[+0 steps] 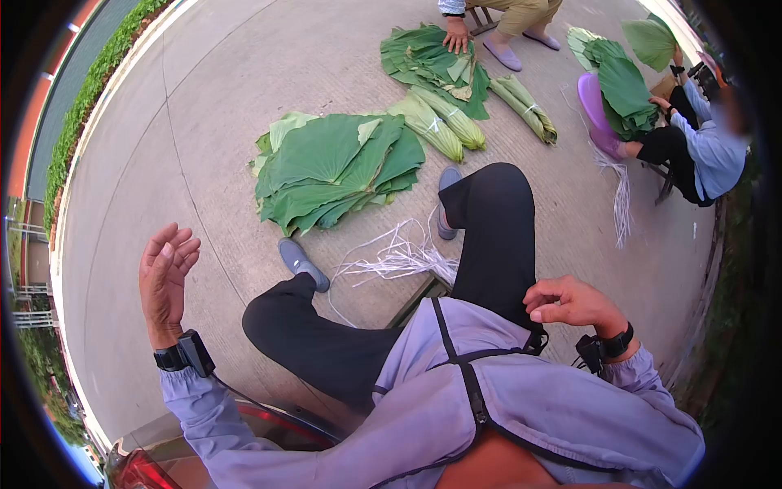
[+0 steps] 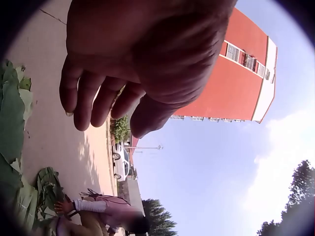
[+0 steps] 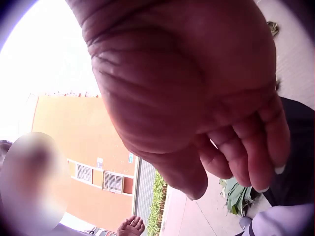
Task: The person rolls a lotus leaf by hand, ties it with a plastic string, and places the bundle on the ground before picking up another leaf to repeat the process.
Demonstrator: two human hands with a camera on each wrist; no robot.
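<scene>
My left hand (image 1: pixel 165 281) is raised at the left of the head view, fingers loosely bent and holding nothing. Over the right thigh hovers my right hand (image 1: pixel 574 303), also holding nothing, its fingers relaxed. Both wrist views show bare palms. In front of my feet lies a flat stack of large green leaves (image 1: pixel 334 167). Two rolled leaf bundles (image 1: pixel 436 122) tied with white strips sit at its right side. A loose heap of white strips (image 1: pixel 403 254) spreads on the ground between my legs.
A second leaf stack (image 1: pixel 423 61) lies farther off under another person's hand (image 1: pixel 457 35), with a tied bundle (image 1: pixel 524 108) beside it. At right, a seated person (image 1: pixel 705 134) handles leaves near a purple basin (image 1: pixel 597 114). A car's red tail light (image 1: pixel 142 471) is behind my left side.
</scene>
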